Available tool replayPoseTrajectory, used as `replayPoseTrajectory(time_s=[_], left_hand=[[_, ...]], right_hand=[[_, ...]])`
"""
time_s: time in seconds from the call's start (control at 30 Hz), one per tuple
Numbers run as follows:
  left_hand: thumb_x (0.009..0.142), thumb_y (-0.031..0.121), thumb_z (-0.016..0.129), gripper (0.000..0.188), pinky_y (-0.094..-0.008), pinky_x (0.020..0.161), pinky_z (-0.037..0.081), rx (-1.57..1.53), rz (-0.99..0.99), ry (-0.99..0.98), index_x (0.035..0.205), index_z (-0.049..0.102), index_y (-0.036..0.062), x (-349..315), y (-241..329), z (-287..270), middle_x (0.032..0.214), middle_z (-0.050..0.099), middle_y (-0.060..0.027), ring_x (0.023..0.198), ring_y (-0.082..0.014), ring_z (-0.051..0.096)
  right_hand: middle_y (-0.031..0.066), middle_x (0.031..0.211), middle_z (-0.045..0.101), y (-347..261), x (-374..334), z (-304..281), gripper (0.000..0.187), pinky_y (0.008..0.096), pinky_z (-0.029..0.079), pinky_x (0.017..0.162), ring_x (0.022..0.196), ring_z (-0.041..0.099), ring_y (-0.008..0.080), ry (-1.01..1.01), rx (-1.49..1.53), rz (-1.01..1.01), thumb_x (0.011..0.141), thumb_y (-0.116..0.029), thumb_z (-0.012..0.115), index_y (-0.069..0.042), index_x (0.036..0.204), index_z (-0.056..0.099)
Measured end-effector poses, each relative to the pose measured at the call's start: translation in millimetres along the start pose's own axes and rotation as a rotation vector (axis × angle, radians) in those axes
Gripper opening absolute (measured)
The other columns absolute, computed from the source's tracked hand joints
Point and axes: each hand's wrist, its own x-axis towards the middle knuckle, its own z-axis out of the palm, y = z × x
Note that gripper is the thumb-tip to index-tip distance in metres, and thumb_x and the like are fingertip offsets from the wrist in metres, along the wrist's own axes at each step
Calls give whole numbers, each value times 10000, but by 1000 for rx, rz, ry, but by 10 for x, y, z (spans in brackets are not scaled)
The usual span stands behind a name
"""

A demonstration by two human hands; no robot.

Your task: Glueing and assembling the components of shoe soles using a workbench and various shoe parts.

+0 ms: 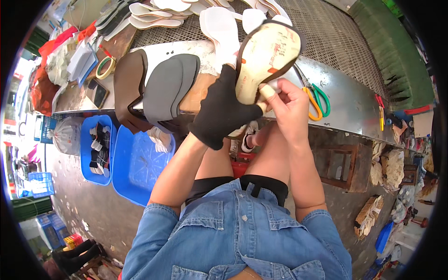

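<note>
My left hand (226,109), in a black glove, is closed round the narrow part of a shoe insole (270,53). The insole is cream with a dark brown border along its edge, and its wide end tilts up and away over the bench. My bare right hand (290,109) pinches the insole's right edge near the narrow end, thumb pressed against the fingers. What lies under that thumb is partly hidden. White insoles (219,30) lie just beyond my left hand. Scissors (317,100) with one yellow and one green handle rest right of my right hand.
Brown sole sheets (128,84) and grey sole sheets (163,88) overhang the bench's near edge at left. A tape roll (105,68) and a phone (98,95) lie farther left. Blue bins (140,161) stand below. A wooden stool (357,168) is under the bench at right.
</note>
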Motion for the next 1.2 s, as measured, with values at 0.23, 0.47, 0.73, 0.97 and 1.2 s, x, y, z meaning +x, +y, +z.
replayPoseTrajectory(time_s=[0.23,0.47,0.73,0.97,1.2], left_hand=[[679,172,710,651,-378,711,500,207,49,-10,1224,410,-19,25,11,-124,922,622,-227,855,-360,631],[707,191,684,617,-391,731,488,201,172,-32,1219,416,-25,42,-9,-141,919,603,-245,861,-382,613],[712,174,689,466,-403,754,449,250,51,-177,1066,476,-40,45,65,-208,910,585,-258,862,-341,603],[720,299,705,603,-378,793,450,263,-12,-291,1174,472,-22,41,35,-212,970,595,-239,912,-328,599],[727,314,692,586,-410,774,465,300,25,-254,1168,468,1,28,-83,-131,944,608,-251,905,-388,597]], right_hand=[[93,952,560,-506,154,-303,262,341,434,767,943,506,270,124,-966,-715,615,-32,733,-4,868,673],[63,821,526,-262,210,-467,264,347,440,658,810,512,259,-12,-798,-956,537,1,725,-52,777,630],[61,752,509,-273,168,-425,217,341,433,626,757,509,251,-65,-875,-1017,542,48,666,-53,725,611],[93,775,492,-421,106,-428,206,355,409,580,707,495,265,-187,-841,-906,558,50,659,-10,725,553],[91,745,476,-313,149,-451,177,353,405,579,688,476,268,-299,-867,-911,599,54,659,-11,703,531]])
